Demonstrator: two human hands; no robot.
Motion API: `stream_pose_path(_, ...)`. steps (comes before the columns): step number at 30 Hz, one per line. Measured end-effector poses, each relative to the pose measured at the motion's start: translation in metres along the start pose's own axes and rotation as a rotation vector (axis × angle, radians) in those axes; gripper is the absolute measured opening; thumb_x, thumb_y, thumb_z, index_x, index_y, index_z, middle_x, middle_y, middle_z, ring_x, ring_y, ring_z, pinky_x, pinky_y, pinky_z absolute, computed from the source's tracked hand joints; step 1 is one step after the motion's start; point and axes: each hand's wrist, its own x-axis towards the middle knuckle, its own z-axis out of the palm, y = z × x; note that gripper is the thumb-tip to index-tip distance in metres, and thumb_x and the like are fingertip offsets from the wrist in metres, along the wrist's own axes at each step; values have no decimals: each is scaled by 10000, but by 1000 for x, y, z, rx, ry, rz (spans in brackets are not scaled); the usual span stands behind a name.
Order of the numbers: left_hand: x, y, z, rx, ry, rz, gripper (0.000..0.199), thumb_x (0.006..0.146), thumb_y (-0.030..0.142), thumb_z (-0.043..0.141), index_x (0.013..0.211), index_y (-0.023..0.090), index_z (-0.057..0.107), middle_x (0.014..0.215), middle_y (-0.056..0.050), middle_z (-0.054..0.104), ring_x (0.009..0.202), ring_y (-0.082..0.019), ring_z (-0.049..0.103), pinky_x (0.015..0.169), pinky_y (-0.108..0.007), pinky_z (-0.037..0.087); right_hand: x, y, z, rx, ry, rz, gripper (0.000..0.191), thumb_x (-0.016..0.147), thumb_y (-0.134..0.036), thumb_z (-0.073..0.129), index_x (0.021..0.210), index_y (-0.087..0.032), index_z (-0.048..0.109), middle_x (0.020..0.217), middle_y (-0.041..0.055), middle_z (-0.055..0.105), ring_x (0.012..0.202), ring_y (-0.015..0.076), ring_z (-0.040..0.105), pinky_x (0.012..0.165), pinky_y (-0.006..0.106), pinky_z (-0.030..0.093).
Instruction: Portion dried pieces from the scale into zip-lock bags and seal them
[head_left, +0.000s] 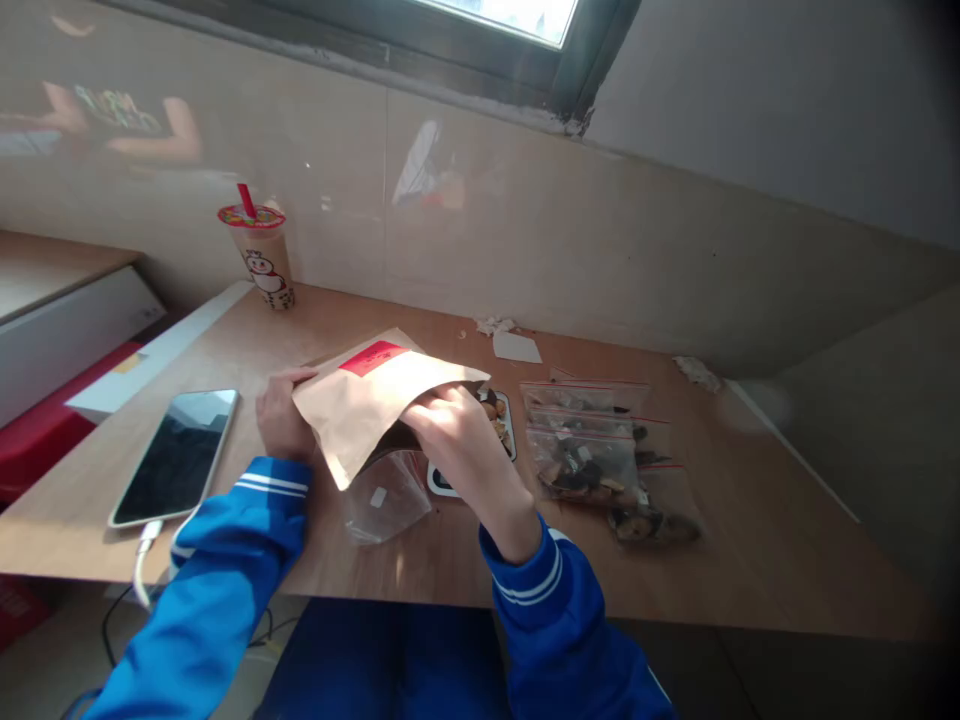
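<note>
Head view shows us the bag [397, 372], held tilted above the tabletop [765, 540], between our two hands. Our left hand [285, 415] grasps its left side; the fingers are partly hidden behind the paper. Our right hand [457, 425] has its fingers inside the opening, so we cannot tell if they pinch something.

Under the right hand is a white-rimmed tray [513, 428] with dried slices [493, 405] on it. A clear pouch [386, 500] lies below the bag, and filled pouches [585, 460] lie to the right.

We judge that the main danger is spilling: if the left hand tips the bag more, its contents, which we cannot see, may slide out. The right wrist is low near the tray and could push it or scatter the slices. Also, our left sleeve [255, 520] is close to the cable [142, 565], and a careless pull might drag the phone [176, 460].
</note>
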Motion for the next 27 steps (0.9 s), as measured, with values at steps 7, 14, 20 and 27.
stream_pose_path(7,1,-15,6,8,-9,-70,238,748,241,545,967,179,613,915,-97,666,851,-263,606,822,-422,455,-34,14,-19,262,491,367,150,891,-273,623,991,-289,734,905,-4,747,817,164,603,761,312,521)
stream_pose_path(14,2,-18,11,50,-166,-265,449,741,465,653,1059,154,587,896,-132,667,834,-320,628,692,-400,476,-107,93,13,621,824,935,360,673,-408,775,902,-146,683,889,88,736,830,203,686,784,359,542)
stream_pose_path(20,5,-13,10,18,-238,-351,518,729,568,643,1026,148,584,963,-179,687,883,-356,652,698,-432,500,-142,133,51,648,698,1077,477,613,-455,770,935,-127,644,931,131,713,803,211,672,720,356,547)
stream_pose_path(27,4,-13,10,25,-265,-397,620,723,634,617,1090,136,573,1056,-169,681,977,-366,647,777,-457,519,-132,127,65,507,594,974,383,711,-423,713,965,-152,618,880,82,688,760,188,638,735,339,519)
